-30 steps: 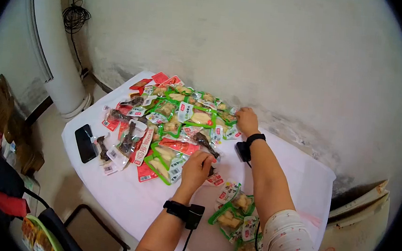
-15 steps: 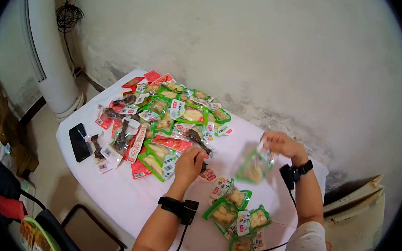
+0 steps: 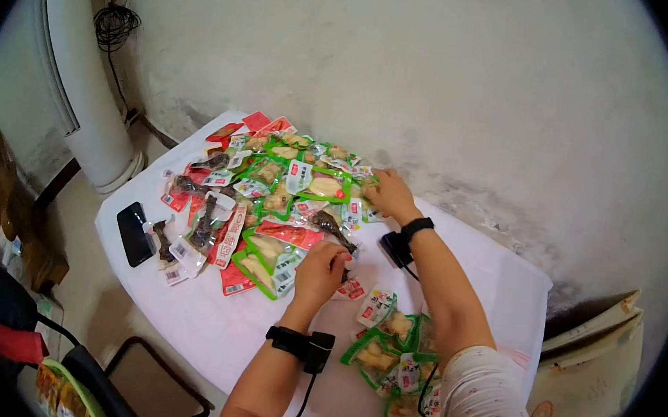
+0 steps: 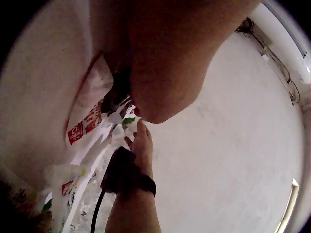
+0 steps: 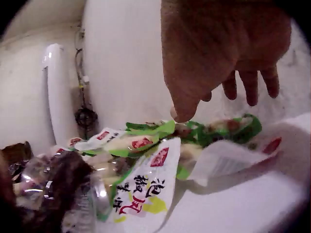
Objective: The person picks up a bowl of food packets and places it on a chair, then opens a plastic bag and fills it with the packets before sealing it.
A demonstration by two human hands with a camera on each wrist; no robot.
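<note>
The left hand (image 3: 318,276) hangs with loosely curled fingers at the near right edge of the heap, close to a packet with a dark drumstick (image 3: 330,225); nothing shows in its grasp. At the heap's right end, the right hand (image 3: 391,196) is over green-edged packets. In the right wrist view the right hand (image 5: 223,53) has its fingers extended and parted above a green-edged packet (image 5: 228,130); whether the thumb touches one is unclear. A group of green-edged packets (image 3: 376,356) lies nearer the body, partly hidden by the right forearm.
A black phone (image 3: 136,234) lies at the left of the white-covered table (image 3: 199,331). Red packets (image 3: 236,281) are mixed into the heap. A wall (image 3: 438,76) runs behind the table, and large paper sheets (image 3: 587,377) stand at its right.
The right hand carried a green-edged packet toward the nearer group, let it go, and has returned to the heap. That group shows another packet on its right. The left hand has barely moved.
</note>
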